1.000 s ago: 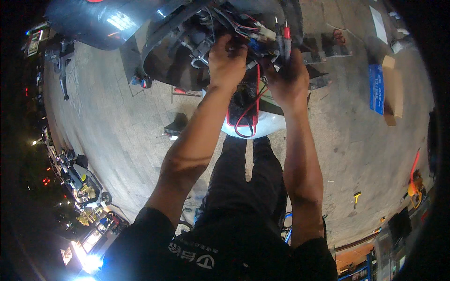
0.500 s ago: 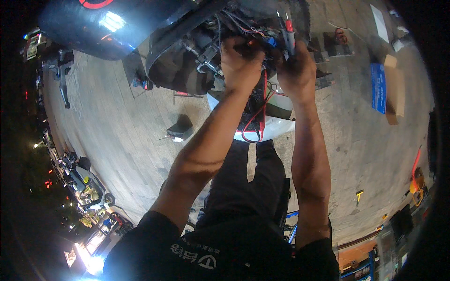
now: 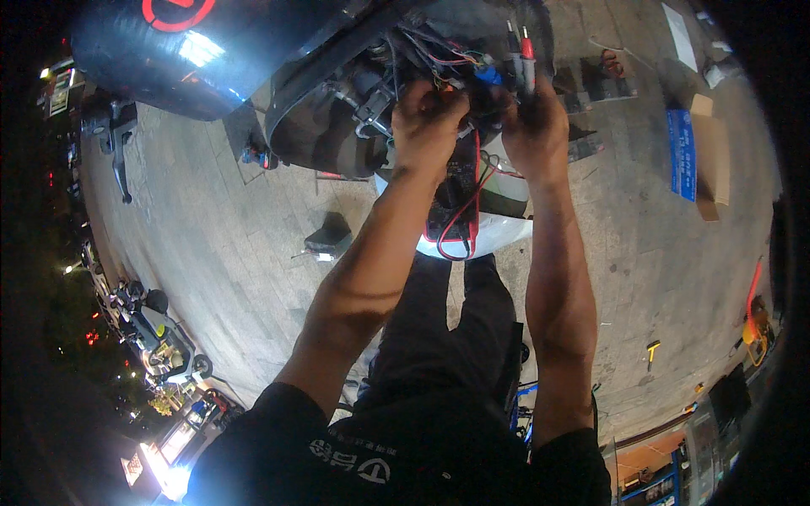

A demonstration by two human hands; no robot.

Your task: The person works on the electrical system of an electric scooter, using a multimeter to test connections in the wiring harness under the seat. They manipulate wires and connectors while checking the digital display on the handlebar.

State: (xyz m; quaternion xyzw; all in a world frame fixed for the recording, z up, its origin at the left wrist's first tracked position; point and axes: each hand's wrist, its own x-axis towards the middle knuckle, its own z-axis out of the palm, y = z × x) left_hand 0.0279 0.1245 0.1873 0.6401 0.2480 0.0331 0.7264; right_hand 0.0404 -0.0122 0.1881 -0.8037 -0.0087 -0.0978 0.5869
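My right hand (image 3: pixel 537 133) is closed around a pair of multimeter probes (image 3: pixel 528 67), one red and one dark, their metal tips pointing away from me. Beside it my left hand (image 3: pixel 424 131) has its fingers curled in among the exposed wiring (image 3: pixel 447 57) of a scooter; what they grip is hidden. A blue connector (image 3: pixel 487 74) shows between the two hands. Below them lies a black multimeter (image 3: pixel 456 179) with a red edge, on a pale scooter panel (image 3: pixel 498 232). Its red test lead (image 3: pixel 472 221) loops over it and up toward my right hand.
The scooter's dark glossy body panel (image 3: pixel 202 51) fills the upper left. An open blue and brown cardboard box (image 3: pixel 711 160) lies on the floor at right, with a yellow-handled tool (image 3: pixel 652 350) nearer me. A small dark part (image 3: pixel 329 238) sits left of my forearm. Parked scooters (image 3: pixel 160 333) stand far left.
The view has shifted slightly, so the scene sits a little lower. My left hand has drawn slightly back and left, uncovering more wiring and the blue connector. The probes stay in my right hand.
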